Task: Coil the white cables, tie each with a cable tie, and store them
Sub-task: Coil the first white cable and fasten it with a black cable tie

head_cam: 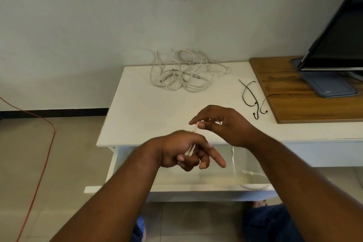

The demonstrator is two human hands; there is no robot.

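A white cable runs between my two hands above the table's front edge. My left hand grips a doubled stretch of it, index finger pointing right. My right hand pinches the cable's upper part between thumb and fingertips. The rest of this cable hangs down and trails into the open drawer, where a loop lies at the right. A tangled pile of white cables lies at the back of the white table. Black cable ties lie on the table to the right.
A wooden board on the right carries a dark monitor on a grey stand. An orange cord runs across the tiled floor at the left. My knees in blue trousers show below the drawer.
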